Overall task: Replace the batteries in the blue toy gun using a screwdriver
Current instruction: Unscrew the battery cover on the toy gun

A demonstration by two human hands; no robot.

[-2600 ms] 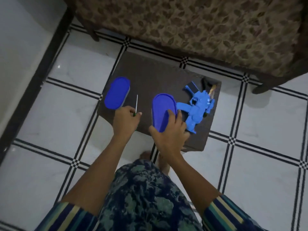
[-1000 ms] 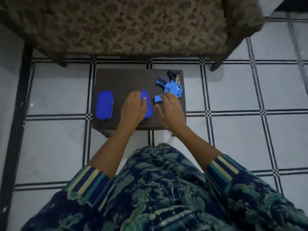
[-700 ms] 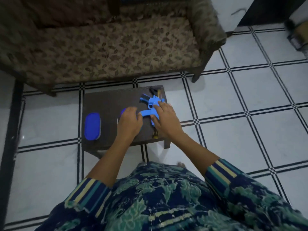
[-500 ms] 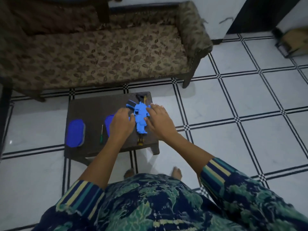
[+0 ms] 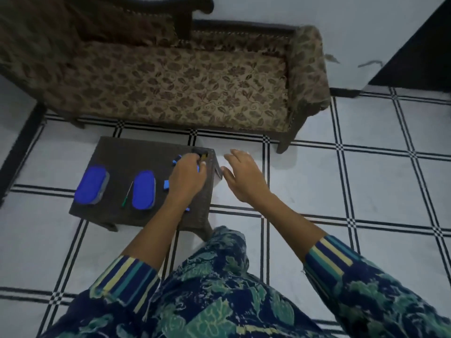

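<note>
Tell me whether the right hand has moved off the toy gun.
Yes. The right hand has swung right, off the small table, and hangs open above the floor.

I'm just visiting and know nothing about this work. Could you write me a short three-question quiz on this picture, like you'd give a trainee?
1. True or false: the right hand rests on the small brown table.
2. Which lies between the two blue oval containers? A) a battery B) the green-handled screwdriver C) a coin
3. Fill in: the left hand covers most of the blue toy ____.

Key
1. False: it is open, held over the tiled floor beside the table's right edge.
2. B: it lies between the left container and the right container, with no hand on it.
3. gun; only small blue parts show around the hand.
</note>
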